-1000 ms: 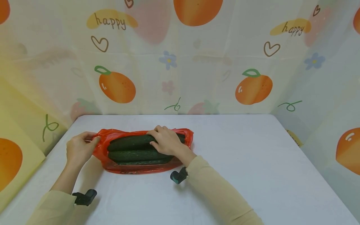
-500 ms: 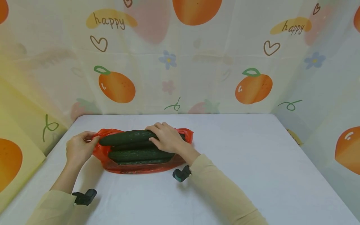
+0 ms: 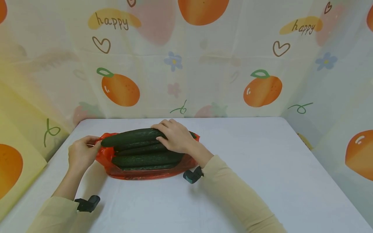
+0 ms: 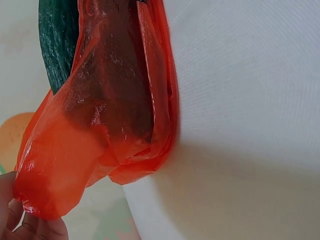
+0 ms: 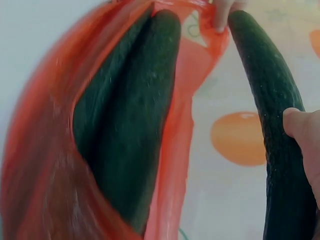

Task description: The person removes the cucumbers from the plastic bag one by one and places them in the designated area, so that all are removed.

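That right hand (image 3: 176,136) has the top cucumber (image 3: 128,137) gripped, thumb on its near side, fingers over the far side, above the other cucumbers (image 3: 145,159) in the bag (image 3: 106,158); the left hand (image 3: 81,153) pinches the bag's edge.

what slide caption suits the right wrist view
Right hand grips a dark green cucumber; two more cucumbers show in the open red plastic bag.

The left hand (image 3: 81,153) pinches one end of a red bag (image 3: 140,175) on a white table (image 3: 271,161); the right hand (image 3: 178,136) grips a dark cucumber (image 3: 131,137) over other cucumbers (image 3: 147,160) (all lying sideways) before a fruit-printed cloth (image 3: 215,84).
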Demonstrator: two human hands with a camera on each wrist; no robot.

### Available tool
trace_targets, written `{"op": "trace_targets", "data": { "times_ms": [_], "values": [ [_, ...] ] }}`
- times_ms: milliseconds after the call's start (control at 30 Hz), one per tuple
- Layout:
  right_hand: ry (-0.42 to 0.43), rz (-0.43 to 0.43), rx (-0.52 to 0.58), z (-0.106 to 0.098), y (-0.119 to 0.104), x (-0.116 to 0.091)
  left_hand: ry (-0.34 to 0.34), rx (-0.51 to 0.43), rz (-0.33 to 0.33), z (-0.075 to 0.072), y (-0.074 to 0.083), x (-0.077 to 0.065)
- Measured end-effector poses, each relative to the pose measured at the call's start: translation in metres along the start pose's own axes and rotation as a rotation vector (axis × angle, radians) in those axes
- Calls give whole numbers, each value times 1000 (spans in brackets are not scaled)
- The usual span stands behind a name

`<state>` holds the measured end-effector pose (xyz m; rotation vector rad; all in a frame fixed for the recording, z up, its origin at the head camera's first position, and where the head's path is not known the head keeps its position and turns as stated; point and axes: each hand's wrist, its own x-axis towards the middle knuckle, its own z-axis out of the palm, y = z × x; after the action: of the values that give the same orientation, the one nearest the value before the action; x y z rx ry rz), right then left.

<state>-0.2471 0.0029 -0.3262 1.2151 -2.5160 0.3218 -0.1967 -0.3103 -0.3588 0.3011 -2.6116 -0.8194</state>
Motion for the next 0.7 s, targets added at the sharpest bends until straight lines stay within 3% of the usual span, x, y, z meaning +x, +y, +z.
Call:
{"op": "trace_targets", "data": {
  "times_ms": [200, 700],
  "values": [
    [-3, 1, -8, -7, 17, -10, -8, 14, -19, 1, 0, 1],
    [-17, 118, 140, -20, 66, -43, -12, 10, -8, -1, 6, -1]
  ]
}}
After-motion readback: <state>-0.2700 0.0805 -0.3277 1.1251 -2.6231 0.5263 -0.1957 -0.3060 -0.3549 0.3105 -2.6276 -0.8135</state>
